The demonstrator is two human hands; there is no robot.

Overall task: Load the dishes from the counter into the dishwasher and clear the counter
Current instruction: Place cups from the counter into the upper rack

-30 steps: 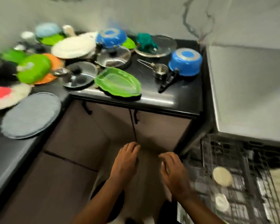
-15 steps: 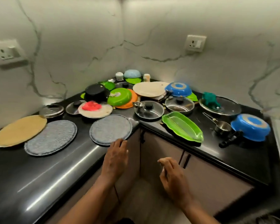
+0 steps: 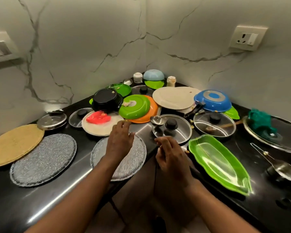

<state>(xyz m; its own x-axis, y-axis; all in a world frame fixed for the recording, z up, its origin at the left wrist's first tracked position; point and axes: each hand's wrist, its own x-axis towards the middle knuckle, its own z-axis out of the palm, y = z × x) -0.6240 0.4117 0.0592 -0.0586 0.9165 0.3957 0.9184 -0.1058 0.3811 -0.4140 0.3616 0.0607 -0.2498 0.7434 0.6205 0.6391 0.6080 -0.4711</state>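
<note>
Now both hands over counter [image 3: 40, 195] — left hand [image 3: 119, 140] above grey mat [image 3: 134, 158], right hand [image 3: 171, 157] empty

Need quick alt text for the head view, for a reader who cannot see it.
Two empty hands, left hand and right hand, reach over a black corner counter crowded with plates, lids and bowls; a grey round mat lies under the left hand.
</note>
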